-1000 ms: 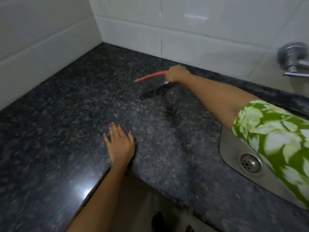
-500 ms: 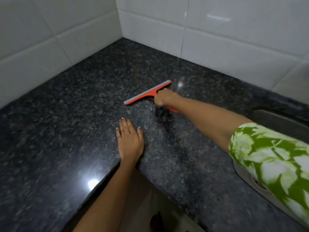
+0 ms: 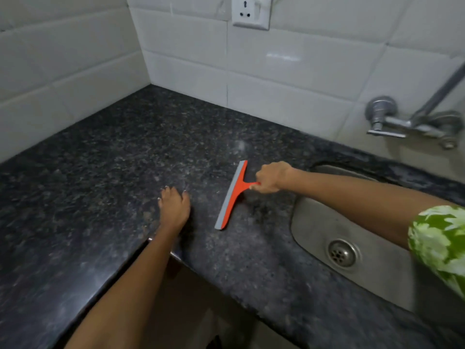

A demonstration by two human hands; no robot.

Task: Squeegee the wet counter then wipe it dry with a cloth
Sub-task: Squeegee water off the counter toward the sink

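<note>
While our right hand grips the squeegee beside our flat, relaxed left hand, uneven blade pressure risks leaving streaks on the counter.

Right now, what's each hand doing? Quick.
Left hand: open, resting on the counter, holding nothing.
Right hand: closed round the handle of the orange squeegee, whose blade lies on the counter.

White glazed wall tiles meet in a corner, a wall socket mounted high. At right, a chrome tap projects above a steel sink with its drain.
</note>
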